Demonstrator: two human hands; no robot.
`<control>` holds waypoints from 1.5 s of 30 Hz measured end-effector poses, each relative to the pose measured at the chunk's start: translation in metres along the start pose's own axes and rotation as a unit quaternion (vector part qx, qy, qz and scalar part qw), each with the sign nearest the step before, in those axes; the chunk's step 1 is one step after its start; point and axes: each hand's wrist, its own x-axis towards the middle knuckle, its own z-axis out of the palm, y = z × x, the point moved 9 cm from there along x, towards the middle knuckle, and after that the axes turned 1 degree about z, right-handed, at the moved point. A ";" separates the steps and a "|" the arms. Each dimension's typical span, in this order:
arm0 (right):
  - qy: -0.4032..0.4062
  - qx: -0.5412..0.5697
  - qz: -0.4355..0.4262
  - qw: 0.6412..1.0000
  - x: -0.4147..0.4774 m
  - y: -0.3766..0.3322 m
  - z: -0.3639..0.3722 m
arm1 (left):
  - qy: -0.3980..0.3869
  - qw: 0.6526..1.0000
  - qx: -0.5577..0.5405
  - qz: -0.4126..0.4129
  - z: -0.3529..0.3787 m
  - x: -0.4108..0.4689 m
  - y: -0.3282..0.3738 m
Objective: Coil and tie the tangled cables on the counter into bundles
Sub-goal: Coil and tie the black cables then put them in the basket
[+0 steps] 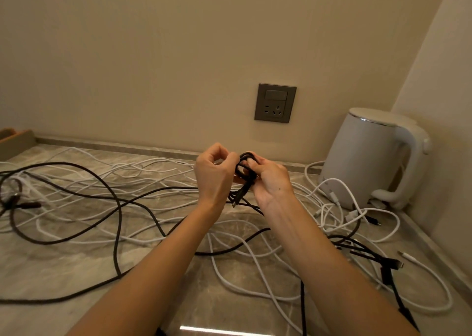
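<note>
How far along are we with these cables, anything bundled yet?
No finished bundle shows clearly; a dark clump at far left is too blurred to call. In hand: left hand and right hand both grip a small black coil above the counter, its end hanging loose. Left: white cables and long black cables sprawl untied across it.

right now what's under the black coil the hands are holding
From the black coil, loose ends hang toward white cables crossing the counter. The left hand and right hand hide the spot directly beneath.
</note>
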 end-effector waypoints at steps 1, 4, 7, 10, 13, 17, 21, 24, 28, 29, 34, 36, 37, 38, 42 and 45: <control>0.002 0.010 0.002 1.000 0.002 0.000 -0.001 | -0.008 1.000 0.005 0.007 0.003 -0.002 0.002; -0.007 0.004 0.000 1.000 0.004 -0.004 -0.002 | -0.023 1.000 0.001 0.010 0.007 -0.004 0.003; -0.055 -0.028 0.015 0.998 0.005 -0.004 0.004 | -0.038 0.999 -0.011 -0.023 0.005 -0.002 -0.001; -0.055 -0.037 0.006 0.998 0.007 -0.013 0.002 | -0.080 0.993 0.007 -0.085 0.010 0.002 -0.002; -0.005 0.008 -0.010 1.000 0.009 -0.022 -0.010 | -0.181 0.965 0.042 -0.183 0.022 -0.002 -0.010; 0.001 0.010 -0.008 1.000 0.008 -0.027 -0.016 | -0.235 0.952 0.058 -0.189 0.027 -0.004 -0.009; -0.058 -0.074 0.028 0.995 0.003 -0.029 -0.015 | -0.155 0.970 0.106 -0.158 0.004 0.014 -0.006; -0.102 -0.142 0.046 0.984 0.000 -0.023 -0.009 | -0.137 0.969 0.192 -0.074 -0.003 0.025 0.004; -0.067 -0.275 -0.032 0.959 0.006 -0.027 -0.007 | -0.146 0.939 0.305 0.064 0.005 0.022 0.025; -0.055 -0.304 -0.052 0.950 0.007 -0.029 -0.008 | -0.154 0.926 0.331 0.098 0.009 0.020 0.028; 0.002 -0.393 -0.145 0.908 0.007 -0.035 -0.007 | -0.168 0.858 0.460 0.157 0.022 0.014 0.026; 0.023 -0.482 -0.196 0.854 0.006 -0.040 -0.004 | -0.165 0.836 0.494 0.171 0.025 0.012 0.028; 0.032 -0.530 -0.214 0.820 0.004 -0.042 -0.002 | -0.167 0.831 0.498 0.182 0.026 0.009 0.029; 0.040 -0.569 -0.223 0.791 0.004 -0.044 -0.002 | -0.170 0.826 0.501 0.193 0.028 0.007 0.030; 0.041 -0.640 -0.202 0.740 0.007 -0.044 -0.006 | -0.181 0.822 0.507 0.183 0.033 0.002 0.032; 0.027 -0.639 -0.201 0.742 0.007 -0.040 -0.002 | -0.174 0.814 0.540 0.126 0.030 0.005 0.027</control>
